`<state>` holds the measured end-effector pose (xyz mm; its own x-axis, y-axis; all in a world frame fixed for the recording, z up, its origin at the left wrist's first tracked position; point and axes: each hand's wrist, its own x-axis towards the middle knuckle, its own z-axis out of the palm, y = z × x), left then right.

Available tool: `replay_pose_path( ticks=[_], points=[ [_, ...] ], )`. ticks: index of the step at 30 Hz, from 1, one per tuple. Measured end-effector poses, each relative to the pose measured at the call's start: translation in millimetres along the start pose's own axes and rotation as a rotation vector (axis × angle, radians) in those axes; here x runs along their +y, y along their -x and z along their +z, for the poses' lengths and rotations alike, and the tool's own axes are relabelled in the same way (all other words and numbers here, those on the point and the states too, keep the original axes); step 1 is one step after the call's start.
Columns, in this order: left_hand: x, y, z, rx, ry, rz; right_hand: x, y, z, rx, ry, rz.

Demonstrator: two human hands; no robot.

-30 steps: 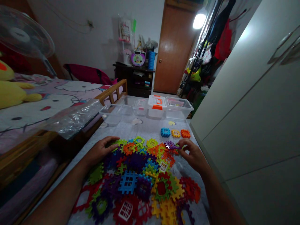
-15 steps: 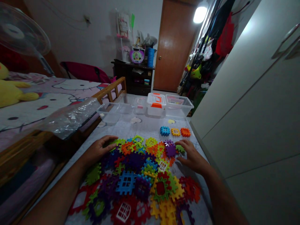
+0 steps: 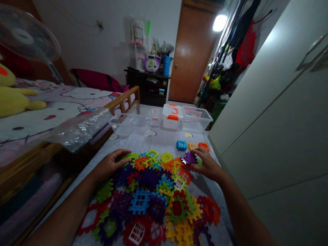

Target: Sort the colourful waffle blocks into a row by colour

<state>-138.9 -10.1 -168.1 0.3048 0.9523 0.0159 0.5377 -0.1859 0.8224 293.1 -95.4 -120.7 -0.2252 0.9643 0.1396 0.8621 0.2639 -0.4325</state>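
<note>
right hand (image 3: 208, 165) pinching purple tile (image 3: 189, 158), 2 o'clock on the pile (image 3: 140, 201). left hand (image 3: 111, 164) slack at 10 o'clock, fingers at the edge. blue block (image 3: 181, 146) near, 1 o'clock.

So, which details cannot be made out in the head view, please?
All in the head view:
Right hand: whether it grips the purple piece or only touches it; its own fingers hide the contact.
Green piece: full outline, hidden partly by that hand.
Pile of pieces: lower layers, covered by upper ones.
Yellow plush toy: cut off by the left edge.
</note>
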Motion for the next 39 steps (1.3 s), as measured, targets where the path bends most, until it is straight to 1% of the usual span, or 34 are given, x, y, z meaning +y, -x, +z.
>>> replay_pose_path(
  ticks=[5, 7, 10, 16, 21, 24, 26, 29, 32, 34, 37, 39],
  points=[
    [3.2, 1.1, -0.2, -0.01, 0.002, 0.0, 1.5, -28.2, -3.9, -0.222, 0.073, 0.024],
    [5.3, 1.7, -0.1, 0.001, -0.004, 0.008, -0.1, -33.8, -2.1, -0.275, 0.103, 0.034],
    [7.8, 1.9, 0.1, 0.016, -0.008, 0.015, -1.5, -36.4, -1.3, -0.309, 0.132, 0.034],
    [11.9, 1.6, -0.4, 0.004, -0.021, 0.009, -4.0, -42.6, -4.5, -0.35, 0.136, -0.016],
    [14.1, 3.1, -1.2, -0.006, -0.045, 0.028, -10.8, -46.3, -5.9, -0.404, 0.154, 0.004],
    [13.2, 3.5, -1.4, 0.001, -0.05, 0.039, -14.2, -43.3, -9.9, -0.385, 0.171, 0.01],
    [12.2, 3.4, -1.1, 0.01, -0.05, 0.038, -16.7, -43.0, -14.4, -0.344, 0.183, 0.007],
    [10.7, 2.8, -0.5, 0.012, -0.05, 0.039, -23.7, -52.8, -20.4, -0.215, 0.205, -0.026],
    [8.9, 2.0, 0.2, 0.014, -0.048, 0.047, -35.8, -76.9, -18.4, -0.092, 0.27, -0.042],
    [8.0, 1.7, 0.4, 0.014, -0.045, 0.05, -44.8, -96.6, -11.1, -0.083, 0.335, -0.02],
    [7.9, 1.9, 0.4, 0.007, -0.039, 0.051, -54.4, -122.4, 5.3, -0.126, 0.398, 0.012],
    [8.0, 2.1, 0.3, 0.001, -0.033, 0.049, -56.8, -133.7, 16.7, -0.158, 0.408, 0.023]
  ],
)
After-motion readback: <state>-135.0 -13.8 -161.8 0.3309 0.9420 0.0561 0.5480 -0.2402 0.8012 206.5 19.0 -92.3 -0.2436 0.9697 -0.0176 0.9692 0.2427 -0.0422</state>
